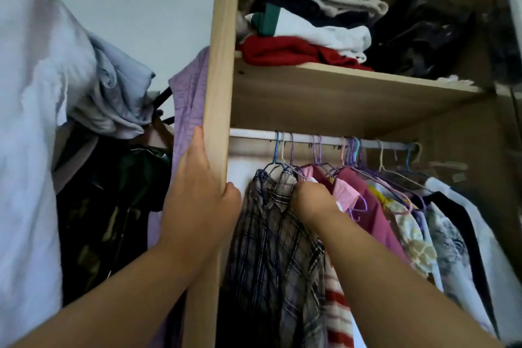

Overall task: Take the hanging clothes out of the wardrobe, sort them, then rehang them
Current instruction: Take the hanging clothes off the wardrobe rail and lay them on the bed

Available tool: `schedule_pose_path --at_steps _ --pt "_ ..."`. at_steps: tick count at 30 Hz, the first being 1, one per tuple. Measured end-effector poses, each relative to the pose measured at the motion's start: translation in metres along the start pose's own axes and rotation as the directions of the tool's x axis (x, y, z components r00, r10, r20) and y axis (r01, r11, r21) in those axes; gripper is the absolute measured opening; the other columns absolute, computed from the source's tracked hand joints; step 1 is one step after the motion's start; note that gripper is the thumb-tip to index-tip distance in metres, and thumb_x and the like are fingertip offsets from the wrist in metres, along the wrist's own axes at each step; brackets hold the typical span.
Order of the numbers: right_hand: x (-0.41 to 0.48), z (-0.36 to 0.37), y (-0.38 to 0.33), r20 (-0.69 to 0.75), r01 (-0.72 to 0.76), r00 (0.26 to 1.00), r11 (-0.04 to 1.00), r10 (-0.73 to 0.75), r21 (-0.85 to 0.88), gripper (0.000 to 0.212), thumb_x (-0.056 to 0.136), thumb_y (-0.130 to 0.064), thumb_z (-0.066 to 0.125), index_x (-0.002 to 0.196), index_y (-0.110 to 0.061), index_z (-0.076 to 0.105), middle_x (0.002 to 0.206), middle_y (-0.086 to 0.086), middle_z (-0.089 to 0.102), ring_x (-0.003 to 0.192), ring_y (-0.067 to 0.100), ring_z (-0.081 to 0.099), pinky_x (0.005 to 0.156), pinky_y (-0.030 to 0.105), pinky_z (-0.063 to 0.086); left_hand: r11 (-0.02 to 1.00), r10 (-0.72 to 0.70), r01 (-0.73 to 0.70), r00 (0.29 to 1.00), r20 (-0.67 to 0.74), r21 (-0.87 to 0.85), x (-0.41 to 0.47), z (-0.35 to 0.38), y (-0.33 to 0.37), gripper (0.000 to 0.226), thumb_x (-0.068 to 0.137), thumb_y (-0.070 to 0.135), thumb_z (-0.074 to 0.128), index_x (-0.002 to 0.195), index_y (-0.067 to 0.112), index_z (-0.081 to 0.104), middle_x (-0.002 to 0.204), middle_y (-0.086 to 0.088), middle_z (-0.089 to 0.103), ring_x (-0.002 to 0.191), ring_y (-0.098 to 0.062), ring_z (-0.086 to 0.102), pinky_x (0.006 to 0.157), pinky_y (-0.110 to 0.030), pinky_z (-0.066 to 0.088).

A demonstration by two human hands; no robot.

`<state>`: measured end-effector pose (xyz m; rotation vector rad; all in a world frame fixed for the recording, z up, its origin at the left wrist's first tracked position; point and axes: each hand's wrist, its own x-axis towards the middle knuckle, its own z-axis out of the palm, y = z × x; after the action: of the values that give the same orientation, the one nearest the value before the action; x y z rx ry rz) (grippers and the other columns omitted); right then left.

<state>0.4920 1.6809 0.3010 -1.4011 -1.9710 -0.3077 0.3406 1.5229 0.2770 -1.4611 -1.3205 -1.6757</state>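
left hand (202, 200) at centre grips wardrobe side panel (220, 65), thumb inside, fingers wrapped round outer edge. right hand (313, 202) just right of it, fingers curled into shoulder of plaid shirt (271, 248), fingertips hidden in fabric. plaid shirt hangs leftmost on rail (324, 140), pink top (364, 206) touching it, more clothes on hangers (351, 150) running to lower right. folded pile (310, 22) on shelf (339, 99) above. purple cloth (189, 99) outside panel, left.
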Motion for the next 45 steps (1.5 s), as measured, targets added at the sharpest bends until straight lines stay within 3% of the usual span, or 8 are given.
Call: schedule_pose_path --at_steps 6,17,24,29,32,35,42,45 --pt "0.035 0.009 -0.004 0.046 -0.149 0.988 0.988 0.147 0.04 0.03 0.085 -0.008 0.051 0.111 -0.009 0.065 0.118 0.01 0.063 0.113 0.026 0.058 0.09 0.031 0.047 1.0 0.022 -0.022 0.999 -0.036 -0.008 0.0 0.001 -0.005 0.093 0.075 0.016 0.065 0.151 0.027 0.012 0.141 -0.003 0.045 0.124 -0.02 0.045 0.095 -0.027 0.037" --pt "0.023 -0.02 -0.016 -0.182 -0.048 0.981 0.989 0.074 0.14 0.024 0.084 -0.005 0.047 0.098 -0.005 0.066 0.104 0.02 0.068 0.1 0.035 0.063 0.079 0.034 0.049 0.999 0.028 -0.029 0.999 -0.024 -0.029 -0.001 0.001 -0.003 0.089 0.075 0.015 0.064 0.15 0.023 0.017 0.139 0.001 0.045 0.118 -0.007 0.038 0.085 -0.006 0.023" --pt "-0.033 -0.063 0.014 -0.268 0.012 0.963 0.994 0.017 0.107 0.024 0.092 -0.025 0.045 0.1 -0.015 0.066 0.102 0.016 0.069 0.096 0.036 0.063 0.076 0.034 0.047 0.995 -0.037 0.034 0.999 0.027 0.092 -0.004 -0.007 0.006 0.09 0.078 0.018 0.063 0.151 0.017 0.011 0.15 -0.005 0.032 0.131 -0.025 0.041 0.101 -0.032 0.037" --pt "-0.109 -0.092 0.063 -0.275 0.057 0.961 0.99 -0.02 0.129 0.023 0.095 -0.026 0.049 0.097 -0.015 0.069 0.101 0.01 0.07 0.098 0.031 0.061 0.079 0.035 0.048 0.845 0.286 -0.317 0.949 0.137 0.432 -0.003 -0.006 0.013 0.078 0.064 0.028 0.063 0.137 0.006 0.044 0.149 -0.022 0.031 0.136 -0.038 0.034 0.101 -0.056 0.036" --pt "-0.16 -0.107 0.094 -0.228 0.035 0.974 0.982 0.008 0.187 0.02 0.094 -0.024 0.053 0.097 -0.016 0.071 0.098 0.001 0.071 0.096 0.021 0.062 0.077 0.029 0.044 0.868 0.341 -0.416 0.896 0.285 0.27 -0.019 0.008 0.041 0.07 0.071 0.033 0.06 0.137 0.014 0.047 0.154 -0.014 0.027 0.143 -0.032 0.022 0.107 -0.055 0.031" --pt "-0.216 -0.127 0.116 -0.192 -0.019 0.98 0.982 0.055 0.186 0.018 0.092 -0.023 0.057 0.1 -0.02 0.073 0.103 -0.003 0.071 0.099 0.013 0.061 0.075 0.023 0.038 0.935 0.27 -0.344 0.847 0.457 0.085 -0.042 0.035 0.061 0.072 0.083 0.027 0.059 0.147 0.02 0.029 0.158 -0.003 0.018 0.146 -0.022 0.013 0.115 -0.051 0.019" --pt "-0.351 -0.167 0.123 -0.125 -0.223 0.962 0.963 0.242 0.148 0.02 0.089 -0.025 0.062 0.081 -0.041 0.071 0.08 -0.031 0.068 0.073 -0.015 0.058 0.066 0.01 0.041 0.94 0.25 -0.004 0.69 0.68 -0.341 -0.111 0.107 0.045 0.057 0.094 0.008 0.049 0.147 0.013 0.028 0.146 -0.019 0.038 0.133 -0.031 0.039 0.111 -0.036 0.03" --pt "-0.408 -0.176 0.102 -0.154 -0.366 0.914 0.927 0.375 0.084 0.031 0.087 -0.028 0.063 0.073 -0.055 0.068 0.082 -0.029 0.068 0.073 -0.009 0.062 0.066 0.014 0.046 0.882 0.345 0.038 0.628 0.698 -0.47 -0.146 0.122 0.052 0.039 0.094 0.006 0.05 0.132 0.007 0.047 0.127 -0.023 0.053 0.12 -0.034 0.049 0.098 -0.036 0.037"
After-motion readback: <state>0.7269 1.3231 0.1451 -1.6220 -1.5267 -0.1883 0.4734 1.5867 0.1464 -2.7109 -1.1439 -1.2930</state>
